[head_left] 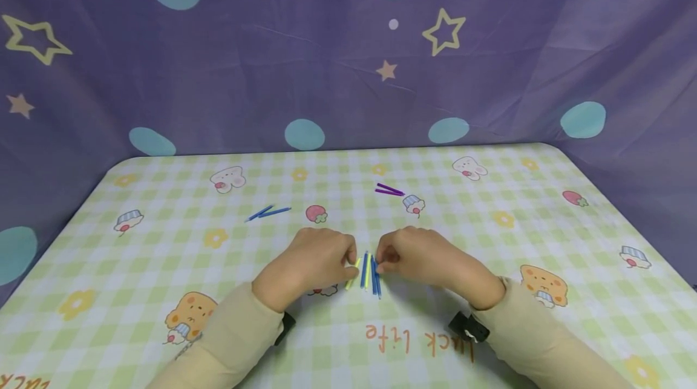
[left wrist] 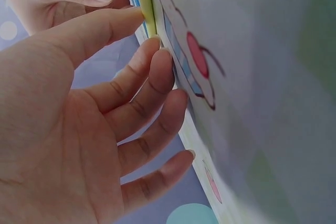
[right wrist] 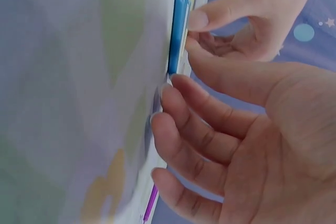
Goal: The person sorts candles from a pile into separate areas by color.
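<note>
A small group of thin blue and yellow sticks lies side by side on the cloth between both hands. My left hand [head_left: 318,262] pinches the outermost yellow stick [left wrist: 146,9] between thumb and forefinger; its other fingers are loosely bent. From the other side, my right hand [head_left: 419,256] has thumb and forefinger at a blue stick [right wrist: 178,35] on the group's right edge and pinches it near one end. Between them, another yellow stick [head_left: 368,271] and a blue stick [head_left: 363,271] lie nearly parallel, apart from the left fingers.
Two blue sticks [head_left: 274,212] lie farther back on the left. Two purple sticks [head_left: 389,192] lie at the back, right of centre. A checked, printed cloth [head_left: 163,244] covers the table, and a purple curtain [head_left: 337,62] hangs behind its far edge.
</note>
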Motion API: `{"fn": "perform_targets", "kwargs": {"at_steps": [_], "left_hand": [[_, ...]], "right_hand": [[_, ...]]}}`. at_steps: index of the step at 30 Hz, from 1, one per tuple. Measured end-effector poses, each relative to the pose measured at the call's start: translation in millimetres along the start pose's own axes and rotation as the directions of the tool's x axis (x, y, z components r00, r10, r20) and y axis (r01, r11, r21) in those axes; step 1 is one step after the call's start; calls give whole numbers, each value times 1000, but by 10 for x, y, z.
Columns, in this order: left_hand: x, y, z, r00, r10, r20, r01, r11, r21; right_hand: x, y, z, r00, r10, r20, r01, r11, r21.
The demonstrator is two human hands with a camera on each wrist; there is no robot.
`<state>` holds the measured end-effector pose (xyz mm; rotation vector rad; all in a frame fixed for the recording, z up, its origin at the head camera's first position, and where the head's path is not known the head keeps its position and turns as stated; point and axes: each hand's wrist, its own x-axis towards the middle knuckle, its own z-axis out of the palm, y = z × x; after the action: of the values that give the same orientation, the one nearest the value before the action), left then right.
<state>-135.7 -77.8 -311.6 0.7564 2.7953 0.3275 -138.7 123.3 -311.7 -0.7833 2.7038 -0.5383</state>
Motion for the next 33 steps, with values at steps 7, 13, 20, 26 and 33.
{"fn": "perform_targets", "kwargs": {"at_steps": [7, 13, 20, 26, 33], "left_hand": [[4, -8, -6, 1000, -7, 13, 7, 1000, -1], [4, -9, -9, 1000, -8, 15, 8, 1000, -1], [1, -4, -14, 1000, -4, 22, 4, 1000, -11], [4, 10, -15, 999, 35, -12, -35, 999, -10], [8, 28, 3, 998, 56, -34, -56, 998, -10]], "right_hand": [[6, -82, 69, 997, 78, -4, -78, 997, -23], [5, -137, 105, 992, 127, -8, -127, 991, -48], [-20, -172, 113, 990, 138, -25, -139, 989, -51], [-26, -186, 119, 989, 142, -27, -144, 988, -54], [-32, -181, 120, 990, 135, -28, -137, 989, -49]]}}
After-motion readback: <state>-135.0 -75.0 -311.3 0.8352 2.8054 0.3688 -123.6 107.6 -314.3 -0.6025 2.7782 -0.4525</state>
